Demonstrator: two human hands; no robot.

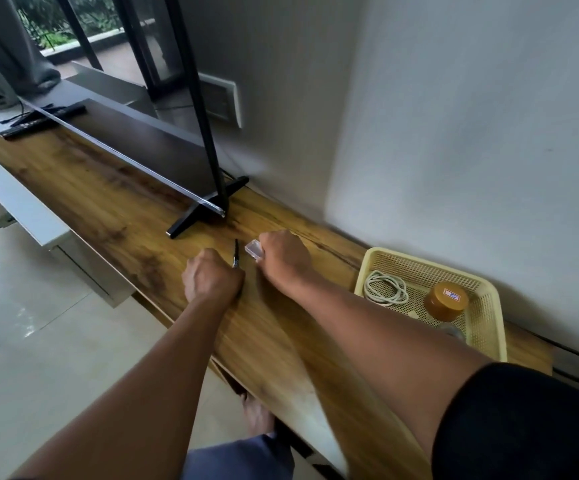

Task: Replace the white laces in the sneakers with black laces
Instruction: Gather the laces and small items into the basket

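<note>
Both forearms reach over the wooden console (108, 188): left hand (212, 278) curls round a thin dark tool (235, 254), right hand (283, 258) pinches a small clear box (253, 250). Sneakers and laces are out of view; relacing looks unstarted.

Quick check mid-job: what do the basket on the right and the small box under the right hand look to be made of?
Basket: pale yellow moulded plastic, matte, judging by its perforated mesh walls and rounded rim. Small box, gripped by the right hand: clear or frosted hard plastic, by its see-through look and glossy edges, though motion blur leaves this open.
</note>
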